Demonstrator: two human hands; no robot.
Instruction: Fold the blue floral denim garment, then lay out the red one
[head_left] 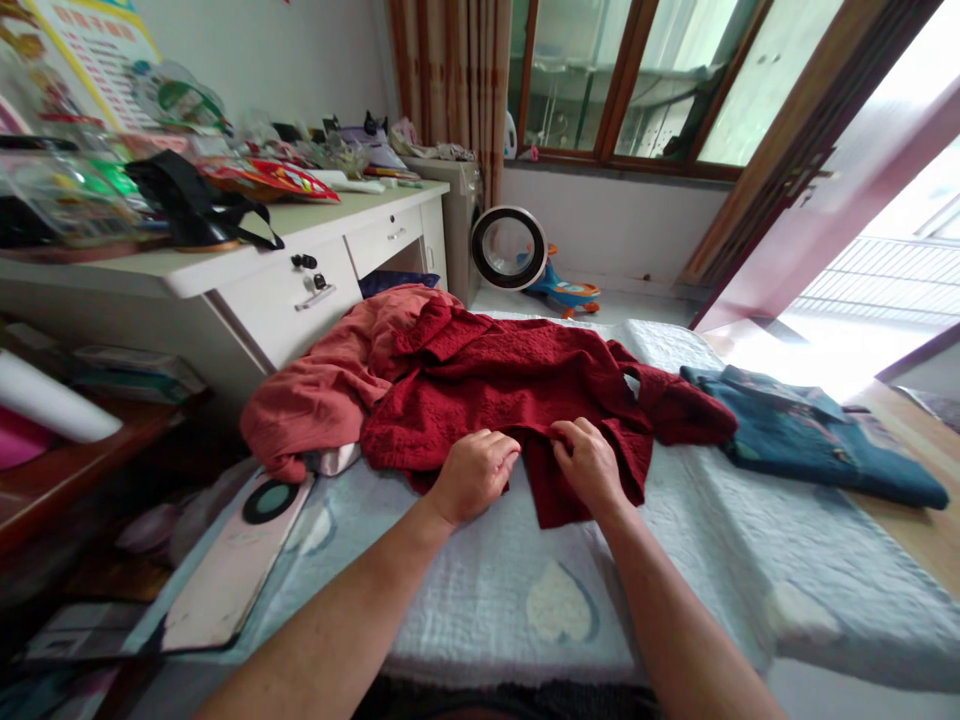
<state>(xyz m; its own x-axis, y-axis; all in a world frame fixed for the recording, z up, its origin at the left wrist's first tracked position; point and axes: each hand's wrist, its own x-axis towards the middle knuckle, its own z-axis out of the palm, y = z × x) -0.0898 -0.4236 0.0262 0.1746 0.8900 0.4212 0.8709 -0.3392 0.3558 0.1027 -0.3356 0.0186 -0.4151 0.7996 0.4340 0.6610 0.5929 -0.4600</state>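
Note:
A dark red textured garment (517, 385) lies spread on a pale quilted bed cover (480, 590). My left hand (474, 472) and my right hand (589, 462) both rest on its near edge, side by side, fingers curled and pinching the fabric. A lighter red cloth (322, 390) is bunched up at the left, touching the dark red garment. A folded dark teal garment (810, 435) lies at the right on the cover, apart from both hands.
A white desk (247, 290) with drawers and much clutter stands at the left. A pink flat board (232, 560) leans by the bed's left edge. On the floor beyond are a round fan (509, 248) and a toy ride-on car (564, 290). An open door is at the right.

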